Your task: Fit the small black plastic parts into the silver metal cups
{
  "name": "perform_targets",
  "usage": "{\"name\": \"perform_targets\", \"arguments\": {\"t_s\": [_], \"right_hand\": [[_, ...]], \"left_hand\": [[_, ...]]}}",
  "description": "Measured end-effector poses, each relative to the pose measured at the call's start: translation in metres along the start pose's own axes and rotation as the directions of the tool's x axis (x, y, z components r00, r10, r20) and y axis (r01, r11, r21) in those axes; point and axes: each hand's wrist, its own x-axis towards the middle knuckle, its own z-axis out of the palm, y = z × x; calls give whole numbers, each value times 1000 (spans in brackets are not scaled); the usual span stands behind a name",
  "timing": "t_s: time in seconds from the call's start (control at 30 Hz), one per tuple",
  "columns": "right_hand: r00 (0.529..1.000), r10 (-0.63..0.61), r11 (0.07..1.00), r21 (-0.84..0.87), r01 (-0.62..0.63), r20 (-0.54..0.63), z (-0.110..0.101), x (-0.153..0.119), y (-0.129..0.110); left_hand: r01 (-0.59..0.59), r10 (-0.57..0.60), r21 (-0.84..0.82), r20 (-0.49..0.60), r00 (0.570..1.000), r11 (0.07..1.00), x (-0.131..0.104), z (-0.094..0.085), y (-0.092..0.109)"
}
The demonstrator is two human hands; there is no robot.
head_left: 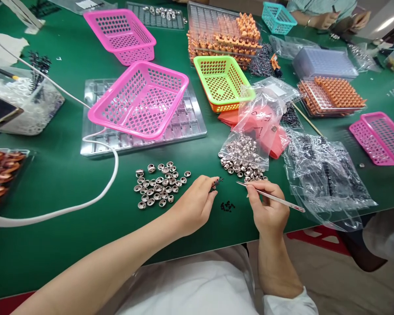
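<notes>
Here, from the head camera, we look down on a green table where two bare hands work close together. We see the left hand pinching a small dark piece between thumb and fingertips, its prongs poking out toward the right. Our right hand grips a pair of slim tweezers between thumb and fingers; their tips point left at the dark piece, near it but apart, and we cannot tell whether anything is caught between them. Just below that gap, a loose heap of tiny black bits lies on the table. To the left of the left hand we find a spread of silvery metal rings, set apart from one another or lightly touching. Beyond the right hand, more metal pieces spill from a clear bag that overlaps a red sheet. Farther back, we have a pink basket resting tilted on a clear ribbed tray, and a lime-green basket nested in an orange one. Crumpled plastic bags sit to the right, while a co-worker's hands show at the far edge.
</notes>
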Motion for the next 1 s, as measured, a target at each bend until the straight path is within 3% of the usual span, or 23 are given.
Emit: {"name": "perform_targets", "arguments": {"t_s": [0.1, 0.3, 1.0], "right_hand": [[996, 48, 991, 117, -56, 71, 2, -7, -10], [988, 3, 955, 293, -49, 153, 14, -19, -21], [983, -20, 976, 215, -20, 181, 17, -20, -19]], "left_hand": [[-34, 34, 1, -13, 999, 999, 0, 5, 0], [33, -42, 76, 118, 992, 997, -3, 2, 3], [-46, 7, 234, 164, 986, 971, -6, 2, 3]]}}
